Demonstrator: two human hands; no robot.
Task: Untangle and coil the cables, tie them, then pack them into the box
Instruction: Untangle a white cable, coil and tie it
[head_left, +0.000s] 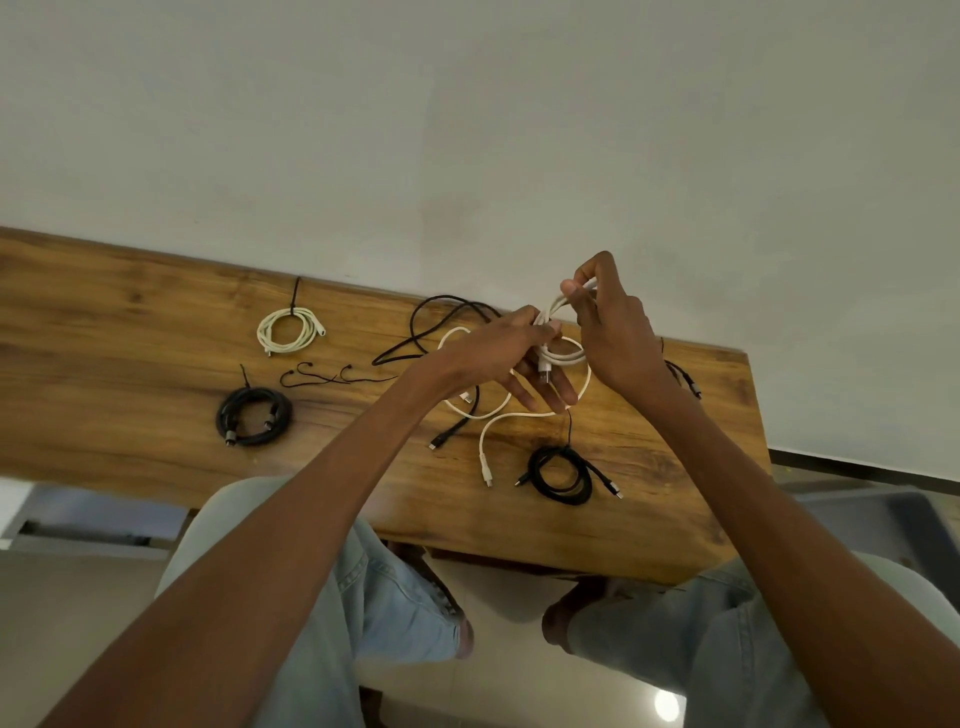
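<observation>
Above the wooden table (130, 312) both hands work one white cable (563, 358). My left hand (498, 358) holds its small coil with the plug end under the fingers. My right hand (608, 322) pinches a strand of the same cable just above the coil. The cable's loose tail (498, 421) trails down onto the table and ends in a plug near the front edge. A loose black cable (441, 312) lies behind my left hand.
A tied white coil (288, 330) and a tied black coil (253, 410) lie at the left, with loose black ties (322, 375) between them. Another black coil (563, 475) sits near the front edge. A further black cable (685, 379) lies right. A grey box (883, 525) stands lower right.
</observation>
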